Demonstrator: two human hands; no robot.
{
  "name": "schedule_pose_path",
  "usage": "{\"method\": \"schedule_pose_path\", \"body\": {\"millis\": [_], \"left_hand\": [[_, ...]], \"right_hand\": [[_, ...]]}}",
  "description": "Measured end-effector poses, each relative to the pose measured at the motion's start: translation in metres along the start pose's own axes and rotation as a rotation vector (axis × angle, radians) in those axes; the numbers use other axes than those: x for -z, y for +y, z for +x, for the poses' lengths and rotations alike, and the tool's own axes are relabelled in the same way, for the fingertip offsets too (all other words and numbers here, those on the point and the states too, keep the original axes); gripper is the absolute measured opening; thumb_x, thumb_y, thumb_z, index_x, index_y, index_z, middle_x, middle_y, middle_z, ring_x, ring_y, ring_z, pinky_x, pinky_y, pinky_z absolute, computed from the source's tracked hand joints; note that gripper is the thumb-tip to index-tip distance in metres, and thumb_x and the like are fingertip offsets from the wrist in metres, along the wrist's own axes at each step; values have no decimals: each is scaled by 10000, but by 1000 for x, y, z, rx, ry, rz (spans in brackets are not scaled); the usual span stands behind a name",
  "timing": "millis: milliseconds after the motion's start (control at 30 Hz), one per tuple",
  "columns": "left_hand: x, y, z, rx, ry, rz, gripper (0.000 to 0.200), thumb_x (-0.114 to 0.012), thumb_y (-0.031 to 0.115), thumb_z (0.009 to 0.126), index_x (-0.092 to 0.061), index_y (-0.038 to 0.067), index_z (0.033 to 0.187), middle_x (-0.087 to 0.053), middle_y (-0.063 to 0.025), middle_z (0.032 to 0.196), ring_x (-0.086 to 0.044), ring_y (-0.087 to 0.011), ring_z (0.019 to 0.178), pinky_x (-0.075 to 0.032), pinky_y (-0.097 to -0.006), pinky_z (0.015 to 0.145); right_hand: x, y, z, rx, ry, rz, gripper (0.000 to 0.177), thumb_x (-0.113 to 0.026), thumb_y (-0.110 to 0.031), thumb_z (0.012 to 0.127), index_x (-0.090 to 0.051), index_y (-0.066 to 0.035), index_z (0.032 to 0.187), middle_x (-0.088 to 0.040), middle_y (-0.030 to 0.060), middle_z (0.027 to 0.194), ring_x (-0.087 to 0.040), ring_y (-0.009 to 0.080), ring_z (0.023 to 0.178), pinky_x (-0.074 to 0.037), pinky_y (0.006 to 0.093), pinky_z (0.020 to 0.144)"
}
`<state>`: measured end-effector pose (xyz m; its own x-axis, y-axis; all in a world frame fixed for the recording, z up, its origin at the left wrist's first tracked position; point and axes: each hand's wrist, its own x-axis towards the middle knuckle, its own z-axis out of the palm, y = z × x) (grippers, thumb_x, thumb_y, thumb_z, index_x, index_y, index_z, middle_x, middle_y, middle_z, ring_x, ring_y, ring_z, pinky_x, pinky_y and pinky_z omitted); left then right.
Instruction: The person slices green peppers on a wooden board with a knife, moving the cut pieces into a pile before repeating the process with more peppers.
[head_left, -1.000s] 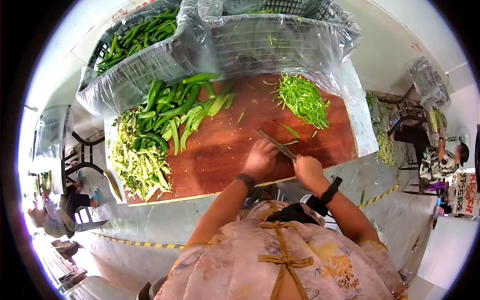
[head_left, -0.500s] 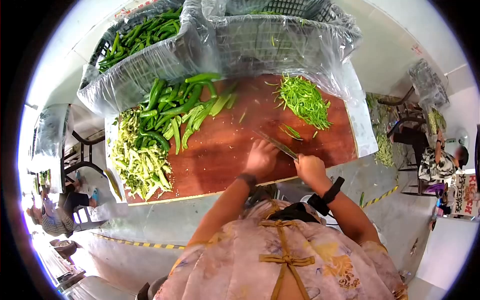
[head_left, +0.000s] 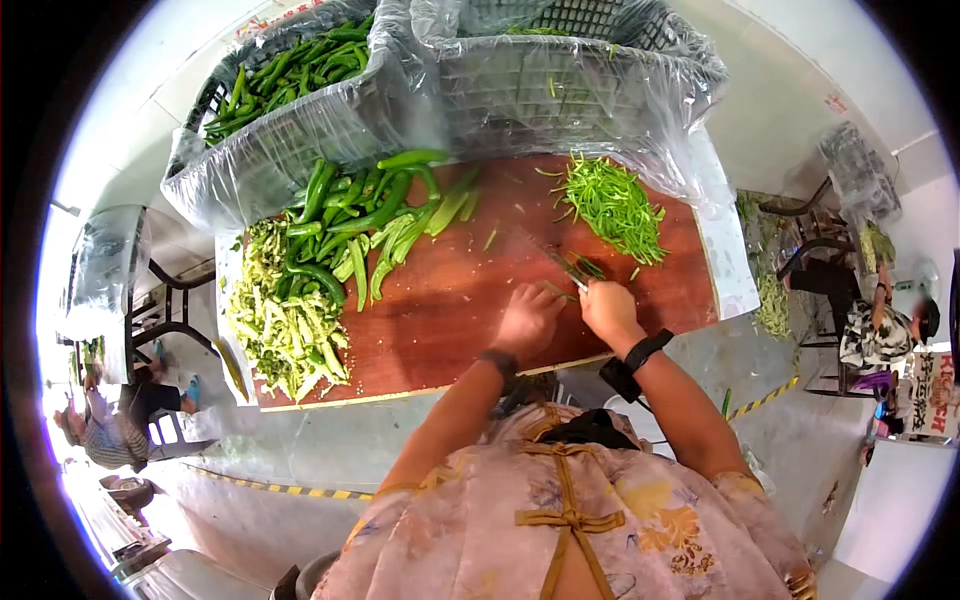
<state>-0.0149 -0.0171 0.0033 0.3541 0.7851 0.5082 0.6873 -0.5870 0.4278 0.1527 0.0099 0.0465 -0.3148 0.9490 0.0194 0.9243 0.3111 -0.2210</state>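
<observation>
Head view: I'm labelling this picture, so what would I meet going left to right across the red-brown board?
Pale green scraps → split pepper pieces → blurred left hand → heap of thin green shreds.

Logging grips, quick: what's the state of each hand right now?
Left hand: blurred; cannot tell whether it holds anything.
Right hand: closed, holding the knife.

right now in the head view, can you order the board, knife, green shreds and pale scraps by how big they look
1. board, by far
2. pale scraps
3. green shreds
4. knife, thin and partly blurred
</observation>
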Motion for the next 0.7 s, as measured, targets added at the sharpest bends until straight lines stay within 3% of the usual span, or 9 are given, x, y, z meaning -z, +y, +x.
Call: {"method": "schedule_pose_path", "body": {"millis": [100,167,367,533,700], "left_hand": [[0,0,1,14,17,-40,251,-544,84,697,-636,64,929,-585,-73,987,-521,-264,997,-410,-414,870],[-3,1,-1,35,17,-41,253,-542,83,700,-637,65,934,-584,-78,994,-520,-269,1000,-410,-416,872],[-12,-7,-6,4,22,-80,255,-529,68,708,-642,61,936,-581,-86,1000,-515,-283,1014,-410,-416,882],[-8,-7,-5,27,57,-108,246,-522,58,698,-642,49,913,-580,-82,989,-512,-283,1017,-412,-414,879],[-1,-1,-2,6,14,-78,233,-538,83,686,-630,51,898,-579,-77,982,-513,-271,1010,-410,-411,874]], "right_hand": [[12,4,-13,-60,21,11,236,-538,-233,818,-605,-48,688,-606,174,662,-606,355,629,-478,473,576],[15,6,-35,-10,-44,-15,228,-560,-255,842,-606,-34,806,-601,183,632,-598,369,594,-480,478,557],[27,2,-57,-29,-126,2,198,-568,-234,826,-618,-43,843,-608,184,650,-606,372,616,-482,484,573],[24,-3,-49,-49,-163,13,181,-555,-213,829,-613,-42,834,-611,186,660,-606,380,628,-482,486,578],[-1,-11,-14,26,-62,69,200,-540,-213,839,-593,-26,790,-609,192,655,-608,383,628,-487,482,573]]}}
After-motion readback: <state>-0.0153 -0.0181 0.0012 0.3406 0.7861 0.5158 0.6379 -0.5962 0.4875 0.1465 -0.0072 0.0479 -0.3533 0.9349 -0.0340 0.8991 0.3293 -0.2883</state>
